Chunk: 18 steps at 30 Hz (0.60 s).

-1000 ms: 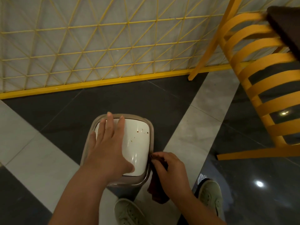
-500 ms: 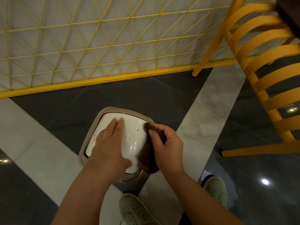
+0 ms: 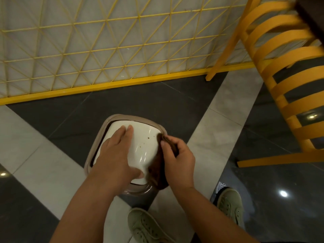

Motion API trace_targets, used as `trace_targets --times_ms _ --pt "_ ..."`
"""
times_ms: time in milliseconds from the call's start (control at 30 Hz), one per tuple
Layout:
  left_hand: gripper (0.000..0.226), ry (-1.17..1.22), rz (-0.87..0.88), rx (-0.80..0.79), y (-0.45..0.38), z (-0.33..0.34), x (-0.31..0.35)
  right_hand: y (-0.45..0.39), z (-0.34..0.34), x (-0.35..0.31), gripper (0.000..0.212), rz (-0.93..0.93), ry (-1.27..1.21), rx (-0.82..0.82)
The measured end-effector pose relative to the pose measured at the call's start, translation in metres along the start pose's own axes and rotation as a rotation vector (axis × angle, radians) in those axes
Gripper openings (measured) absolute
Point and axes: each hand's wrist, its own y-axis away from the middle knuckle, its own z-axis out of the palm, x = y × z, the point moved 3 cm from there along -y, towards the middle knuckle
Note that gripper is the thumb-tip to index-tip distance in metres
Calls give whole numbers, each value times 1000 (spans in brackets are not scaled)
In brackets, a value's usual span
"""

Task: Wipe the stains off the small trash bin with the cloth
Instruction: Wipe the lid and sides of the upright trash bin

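The small trash bin [image 3: 140,137] stood on the floor just in front of the person's shoes, short of the yellow lattice panel [image 3: 105,50]. The left hand [image 3: 115,155] lay flat on the white lid, fingers straight, pressing it steady. The right hand [image 3: 177,158] pinched the brown cloth [image 3: 156,169] bunched against the bin's right edge, thumb and fingers curled round it. A few dark stains [image 3: 148,138] sat on the lid just left of the cloth.

By my judgement the bin was light plastic, glossy and slick, likely to slide or let its lid swing, so the flat palm on top made sense. The cloth looked soft and limp, best held wadded.

The bin's body was hidden below its rim, and the left hand covered much of the lid. Any stains under that hand or under the cloth couldn't be made out.
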Motion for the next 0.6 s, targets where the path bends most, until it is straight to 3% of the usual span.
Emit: trace_targets --times_ms 100,300,500,600 --pt "122 5 -10 -11 0 0 -1 23 1 22 13 112 71 -21" --pt "120 6 -7 19 -1 3 -3 20 0 -15 17 -176 100 -45" --pt "121 6 3 -3 -1 0 1 5 -4 9 15 8 158 -38" --pt "122 23 8 9 0 1 -1 35 -4 10 18 -102 171 -58"
